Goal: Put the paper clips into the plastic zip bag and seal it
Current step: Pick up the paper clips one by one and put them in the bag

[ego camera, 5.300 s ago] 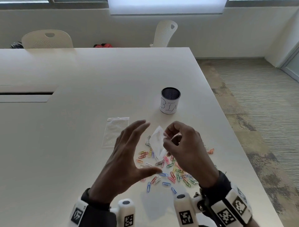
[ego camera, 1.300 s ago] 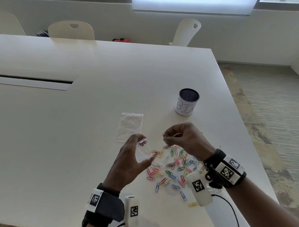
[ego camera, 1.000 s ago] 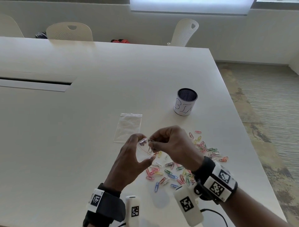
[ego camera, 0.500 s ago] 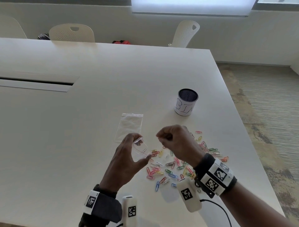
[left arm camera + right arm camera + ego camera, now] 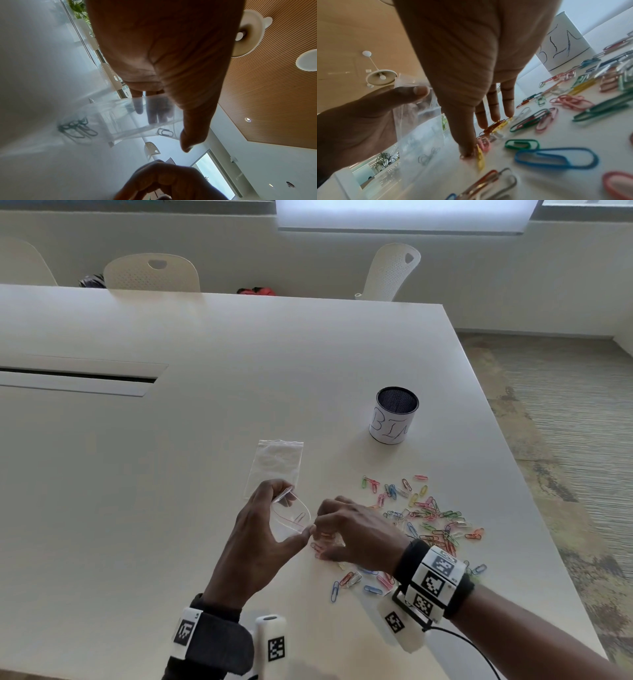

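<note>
My left hand [image 5: 297,511] pinches a small clear zip bag [image 5: 289,520] by its rim and holds the mouth spread above the table. A few paper clips [image 5: 77,129] lie inside the bag [image 5: 123,121]. Many coloured paper clips [image 5: 424,513] are scattered on the white table [image 5: 171,474] to the right. My right hand [image 5: 323,534] is down on the near-left edge of that pile, just right of the bag. In the right wrist view its straight fingertips [image 5: 494,119] and thumb touch a few orange, yellow and pink clips [image 5: 494,126] on the table.
A second, empty zip bag [image 5: 275,465] lies flat behind my left hand. A white cup marked BIN [image 5: 394,416] stands behind the pile. The table's right edge [image 5: 534,508] runs close past the clips. Chairs stand along the far side.
My right hand has come away from the bag's mouth and dropped onto the clips on the table. The left hand still holds the bag in about the same place.
</note>
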Motion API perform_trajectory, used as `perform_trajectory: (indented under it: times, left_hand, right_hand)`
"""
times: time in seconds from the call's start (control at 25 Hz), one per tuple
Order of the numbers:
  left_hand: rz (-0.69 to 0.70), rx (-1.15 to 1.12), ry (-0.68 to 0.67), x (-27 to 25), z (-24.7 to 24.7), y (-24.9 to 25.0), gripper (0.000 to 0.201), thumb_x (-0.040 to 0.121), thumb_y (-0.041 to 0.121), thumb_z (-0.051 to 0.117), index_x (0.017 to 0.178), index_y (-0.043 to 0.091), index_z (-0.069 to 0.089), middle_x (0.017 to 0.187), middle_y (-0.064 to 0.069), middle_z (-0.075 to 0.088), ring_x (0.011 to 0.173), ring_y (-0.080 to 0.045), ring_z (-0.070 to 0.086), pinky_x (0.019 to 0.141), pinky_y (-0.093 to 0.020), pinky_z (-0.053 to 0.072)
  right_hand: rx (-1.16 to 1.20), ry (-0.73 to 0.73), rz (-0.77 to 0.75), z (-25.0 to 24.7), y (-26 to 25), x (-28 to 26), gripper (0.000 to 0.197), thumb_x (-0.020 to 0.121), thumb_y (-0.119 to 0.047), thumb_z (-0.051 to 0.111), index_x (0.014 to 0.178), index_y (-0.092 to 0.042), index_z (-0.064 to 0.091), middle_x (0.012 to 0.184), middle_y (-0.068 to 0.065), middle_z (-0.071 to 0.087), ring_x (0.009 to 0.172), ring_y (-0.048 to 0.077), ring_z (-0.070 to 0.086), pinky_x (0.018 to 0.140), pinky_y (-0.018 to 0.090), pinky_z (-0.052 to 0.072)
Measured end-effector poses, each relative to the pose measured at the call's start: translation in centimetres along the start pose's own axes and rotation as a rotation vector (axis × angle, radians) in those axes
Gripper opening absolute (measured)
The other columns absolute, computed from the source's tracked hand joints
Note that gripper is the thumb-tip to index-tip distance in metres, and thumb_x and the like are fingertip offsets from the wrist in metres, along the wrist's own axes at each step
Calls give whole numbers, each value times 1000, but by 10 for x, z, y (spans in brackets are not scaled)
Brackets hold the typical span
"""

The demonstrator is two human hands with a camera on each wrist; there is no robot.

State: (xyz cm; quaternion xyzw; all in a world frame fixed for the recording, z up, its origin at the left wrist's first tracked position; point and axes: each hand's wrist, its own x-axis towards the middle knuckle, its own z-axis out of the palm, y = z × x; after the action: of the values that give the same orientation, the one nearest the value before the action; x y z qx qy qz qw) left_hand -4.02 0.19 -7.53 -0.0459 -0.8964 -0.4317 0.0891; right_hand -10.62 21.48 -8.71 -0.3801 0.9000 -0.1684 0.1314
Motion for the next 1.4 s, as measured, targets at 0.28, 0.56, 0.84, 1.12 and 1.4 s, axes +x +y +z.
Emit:
perform_trajectory:
  times: [0.28, 0.56, 0.84, 1.12, 1.4]
  left_hand:
    - [-5, 2, -10, -1, 1, 0, 60, 82, 36, 89, 127, 33, 50, 115, 26, 60, 117, 9, 56, 95, 1, 37]
    - [5, -11, -16, 1, 4, 3, 58, 81, 32, 90, 125, 29, 53, 112, 21, 62, 111, 4, 58, 94, -1, 38]
    - [-11, -15, -38, 1, 8, 3, 61, 80, 37, 90, 127, 32, 51, 114, 25, 61, 114, 7, 57, 96, -6, 40]
    - [-12, -19, -56, 1, 12, 3, 60, 81, 40, 88, 127, 35, 50, 117, 24, 61, 118, 1, 59, 100, -9, 40]
    - [-13, -7, -81, 3, 17, 3, 61, 81, 39, 88, 129, 37, 49, 121, 25, 61, 118, 6, 57, 95, -5, 41]
  right_hand:
    - [-75, -68, 32, -10, 6, -11, 46, 91, -45, 74, 133, -31, 64, 132, -5, 59, 115, 15, 57, 90, 33, 56]
    - [-127, 41, -9, 1, 3, -18, 16, 105, -17, 59, 112, -24, 72, 111, -1, 66, 95, 14, 61, 78, 29, 57]
    - [-102, 83, 87, -2, 9, -16, 21, 107, -6, 51, 102, -12, 70, 92, 4, 66, 74, 15, 66, 66, 26, 59]
    - [546, 218, 318, -36, 24, -23, 8, 88, -12, 82, 88, -18, 77, 76, 0, 76, 66, 9, 72, 71, 25, 63]
    - [668, 244, 200, -70, -28, -19, 7, 89, -11, 81, 92, -16, 78, 76, 2, 77, 66, 11, 74, 68, 27, 64]
